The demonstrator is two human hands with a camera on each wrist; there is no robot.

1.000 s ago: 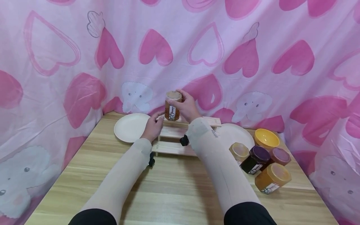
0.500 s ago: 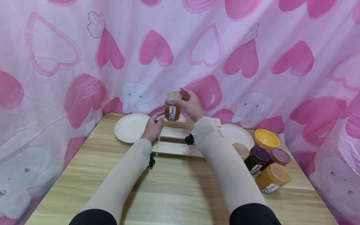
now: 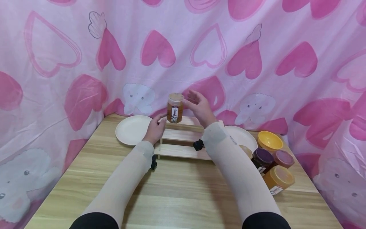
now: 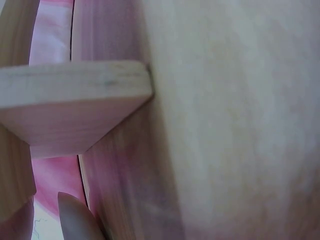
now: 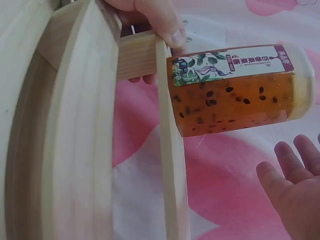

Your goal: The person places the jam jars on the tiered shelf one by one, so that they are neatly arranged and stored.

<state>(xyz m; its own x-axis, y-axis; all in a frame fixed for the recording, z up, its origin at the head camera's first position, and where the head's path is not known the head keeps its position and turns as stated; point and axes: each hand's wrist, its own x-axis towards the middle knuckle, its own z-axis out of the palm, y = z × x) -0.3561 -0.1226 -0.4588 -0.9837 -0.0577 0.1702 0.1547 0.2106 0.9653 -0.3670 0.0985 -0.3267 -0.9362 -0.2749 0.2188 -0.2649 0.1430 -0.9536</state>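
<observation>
A hexagonal jar of orange passion-fruit jam with dark seeds stands upright on the top tier of a stepped wooden rack. Its label shows in the right wrist view, where the jar lies sideways. My left hand grips the left end of the top tier, thumb above and fingertips below, right at the jar's base. My right hand is apart from the jar on its right, its fingers spread and holding nothing. In the left wrist view, fingertips show beside the rack's wooden support.
A white plate lies left of the rack; another plate lies to the right. Beyond it are a yellow bowl and several jars, including a purple-lidded jar and an amber jar. A pink heart-patterned curtain hangs behind.
My right hand has let go of the jar and drawn away to the right, its fingers opening. The jar stays on the top tier, and my left hand has stayed in place.
</observation>
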